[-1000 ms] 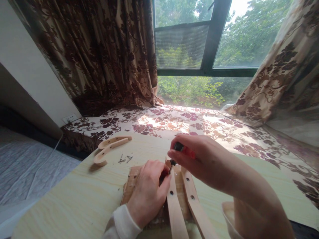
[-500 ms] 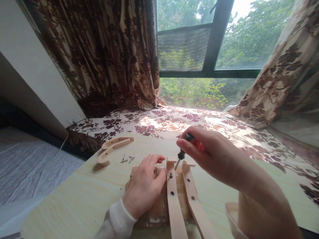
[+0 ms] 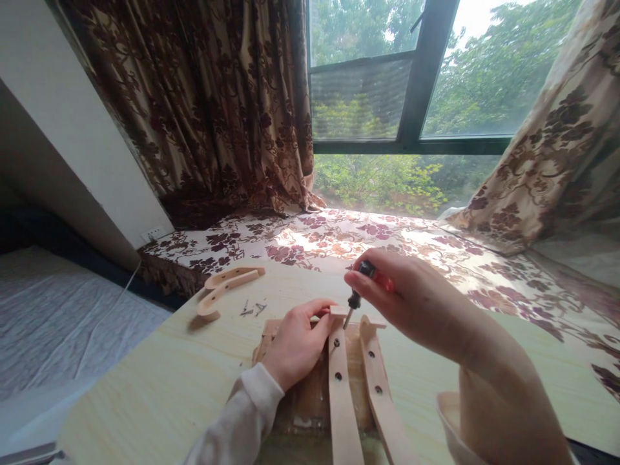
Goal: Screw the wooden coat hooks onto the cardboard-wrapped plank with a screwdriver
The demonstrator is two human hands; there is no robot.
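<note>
My right hand (image 3: pixel 411 294) grips a screwdriver (image 3: pixel 359 286) with a black and red handle, its shaft slanting down to the far end of a pale wooden strip (image 3: pixel 343 407). My left hand (image 3: pixel 301 342) is closed at that strip's far end, thumb and fingers pinching its left edge. A second wooden strip (image 3: pixel 382 400) lies to the right. Each strip has two dark holes; a thin screw seems to stand in the left strip's upper hole. Both rest on a brown taped block (image 3: pixel 303 408).
Two curved wooden pieces (image 3: pixel 227 289) lie at the table's far left, beside several loose screws (image 3: pixel 253 309). The pale wooden table (image 3: pixel 145 387) meets a flower-patterned ledge (image 3: pixel 339 236) below the window. A bed (image 3: pixel 72 323) stands at the left.
My left hand has moved forward and its fingers have closed at the far end of the left strip. The view has shifted slightly; my right hand still holds the screwdriver there.
</note>
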